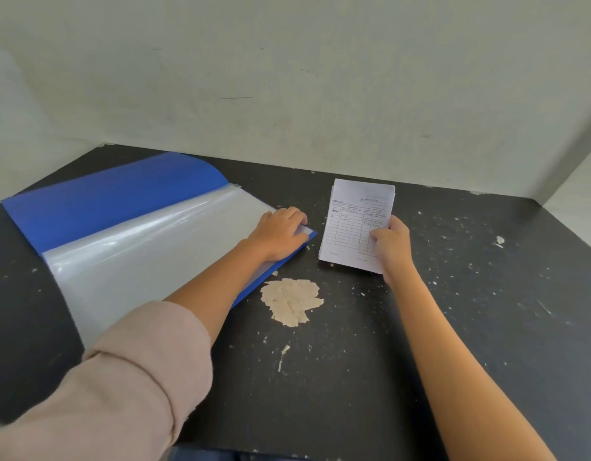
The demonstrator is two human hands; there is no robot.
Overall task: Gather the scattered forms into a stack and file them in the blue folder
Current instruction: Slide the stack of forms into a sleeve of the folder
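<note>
The blue folder (114, 191) lies open on the left of the black table, its cover flipped back and clear plastic sleeves (147, 247) showing. My left hand (280, 232) rests at the near right corner of the top sleeve, fingers curled over its edge. A stack of white lined forms (352, 221) with handwriting stands just right of the folder, tilted up off the table. My right hand (390, 242) grips this stack at its lower right corner, thumb on the front sheet.
The black table (487, 311) is flecked with white paint chips and has a beige worn patch (292, 301) near the folder's front corner. A pale wall runs along the back and a wall corner juts in at the right.
</note>
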